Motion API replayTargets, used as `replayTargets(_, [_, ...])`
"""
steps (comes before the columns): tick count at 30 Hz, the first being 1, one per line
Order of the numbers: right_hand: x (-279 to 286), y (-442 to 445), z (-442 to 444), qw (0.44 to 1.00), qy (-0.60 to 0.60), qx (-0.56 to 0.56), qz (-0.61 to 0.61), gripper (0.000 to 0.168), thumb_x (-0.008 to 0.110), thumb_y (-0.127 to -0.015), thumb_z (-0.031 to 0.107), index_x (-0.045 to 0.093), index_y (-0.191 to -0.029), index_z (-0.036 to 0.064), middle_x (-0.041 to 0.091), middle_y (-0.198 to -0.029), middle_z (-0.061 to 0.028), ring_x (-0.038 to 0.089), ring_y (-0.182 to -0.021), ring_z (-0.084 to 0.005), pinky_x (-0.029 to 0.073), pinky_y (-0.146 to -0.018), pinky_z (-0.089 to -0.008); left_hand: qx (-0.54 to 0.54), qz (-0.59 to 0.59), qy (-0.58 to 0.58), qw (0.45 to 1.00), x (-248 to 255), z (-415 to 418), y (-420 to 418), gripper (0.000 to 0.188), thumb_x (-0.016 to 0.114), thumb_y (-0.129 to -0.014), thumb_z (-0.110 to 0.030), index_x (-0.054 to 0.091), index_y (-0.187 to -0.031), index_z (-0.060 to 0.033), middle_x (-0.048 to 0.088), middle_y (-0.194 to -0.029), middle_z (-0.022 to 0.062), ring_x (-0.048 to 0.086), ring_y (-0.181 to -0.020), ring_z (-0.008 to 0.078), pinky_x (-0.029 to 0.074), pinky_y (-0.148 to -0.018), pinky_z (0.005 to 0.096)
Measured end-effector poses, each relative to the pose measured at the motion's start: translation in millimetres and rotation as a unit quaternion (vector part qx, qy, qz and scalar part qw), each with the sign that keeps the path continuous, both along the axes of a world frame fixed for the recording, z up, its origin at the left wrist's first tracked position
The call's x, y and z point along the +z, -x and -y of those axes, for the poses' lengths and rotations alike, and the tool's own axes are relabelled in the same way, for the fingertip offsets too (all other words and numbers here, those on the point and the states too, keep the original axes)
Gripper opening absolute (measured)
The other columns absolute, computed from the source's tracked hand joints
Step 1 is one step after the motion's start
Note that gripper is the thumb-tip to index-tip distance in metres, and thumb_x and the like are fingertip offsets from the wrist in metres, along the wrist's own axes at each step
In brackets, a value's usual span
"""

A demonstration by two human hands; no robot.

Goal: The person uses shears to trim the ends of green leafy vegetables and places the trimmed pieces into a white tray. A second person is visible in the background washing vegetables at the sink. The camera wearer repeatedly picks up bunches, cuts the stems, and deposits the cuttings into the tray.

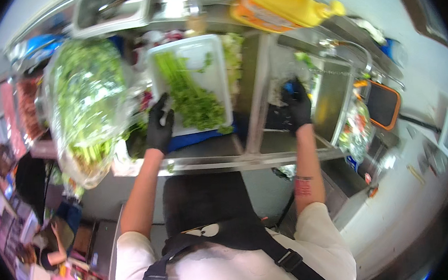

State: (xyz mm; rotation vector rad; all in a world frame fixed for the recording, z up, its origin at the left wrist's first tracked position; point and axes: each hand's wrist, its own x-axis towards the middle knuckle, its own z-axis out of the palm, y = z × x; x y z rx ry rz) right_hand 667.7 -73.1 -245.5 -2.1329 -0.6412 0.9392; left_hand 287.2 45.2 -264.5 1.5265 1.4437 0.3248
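Note:
Both my hands wear black gloves. My left hand (159, 125) is at the left rim of a white plastic tray (199, 78), thumb and fingers apart; whether it grips the rim cannot be told. A bunch of leafy green herbs with long stems (191, 95), like parsley or cilantro, lies in the tray, leaves towards me. Something blue (204, 138) shows under the tray's near edge. My right hand (299, 106) is over the right basin of a steel sink (258, 129). A small blue thing (290, 87) shows at its fingers, too blurred to name or to tell if held.
At the left a clear plastic bag (86, 99) holds more leafy greens. A yellow jug (276, 3) lies behind the sink. The tap (359, 50) curves in at the back right, near an orange-edged board (383, 103). A person (49, 248) is at the far lower left.

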Motion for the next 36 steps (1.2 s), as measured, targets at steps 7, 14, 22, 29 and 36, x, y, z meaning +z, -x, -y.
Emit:
replayTargets(7, [-13.8,45.6,20.3,0.996,-0.043,0.048,-0.058,0.057,0.060,-0.082,-0.002,0.042,-0.136,0.003,0.056,-0.124,-0.0108,0.055,-0.108,-0.0179,0.043,-0.093,-0.0285,0.041,-0.081,-0.210,0.973,76.8,12.1,87.1,0.023,0.057,-0.082,0.000,0.065,-0.101,-0.0087,0.065,-0.098,0.0112,0.062,-0.091,0.0275,0.048,-0.082,0.0351])
replayTargets(14, [-14.4,79.5,48.3,1.000,0.020,-0.004,-0.020,0.057,0.061,-0.078,0.000,0.048,-0.133,0.004,0.060,-0.119,-0.0131,0.058,-0.107,-0.0204,0.045,-0.090,-0.0303,0.057,-0.346,-0.264,0.899,90.0,-15.8,191.8,0.021,0.064,-0.079,-0.011,0.063,-0.100,-0.0081,0.064,-0.093,0.0134,0.060,-0.089,0.0318,0.048,-0.080,0.0399])
replayTargets(22, [8.3,99.3,44.7,0.914,0.238,0.179,0.275,0.056,0.069,-0.073,0.044,0.061,-0.116,0.010,0.066,-0.100,-0.0178,0.064,-0.092,-0.0333,0.050,-0.080,-0.0402,0.018,-0.392,-0.079,0.917,72.1,-25.1,238.7,0.034,0.063,-0.081,-0.033,0.062,-0.105,-0.0095,0.065,-0.099,0.0139,0.063,-0.088,0.0316,0.050,-0.073,0.0424])
replayTargets(29, [5.3,116.6,64.5,0.959,0.140,0.099,0.224,0.049,0.071,-0.074,0.035,0.059,-0.113,0.008,0.065,-0.096,-0.0177,0.063,-0.089,-0.0338,0.049,-0.076,-0.0409,0.022,-0.254,-0.150,0.955,39.4,-4.5,292.5,0.036,0.060,-0.085,-0.034,0.061,-0.110,-0.0078,0.066,-0.093,0.0139,0.064,-0.080,0.0274,0.049,-0.070,0.0384])
replayTargets(36, [9.3,148.1,90.7,0.967,0.142,0.060,0.201,0.069,0.072,-0.075,0.026,0.040,-0.135,0.014,0.057,-0.121,-0.0186,0.057,-0.106,-0.0369,0.045,-0.089,-0.0418,0.148,0.069,0.189,0.968,48.0,1.5,246.5,0.041,0.062,-0.088,-0.017,0.049,-0.125,-0.0032,0.063,-0.080,0.0073,0.057,-0.062,0.0126,0.046,-0.057,0.0263])
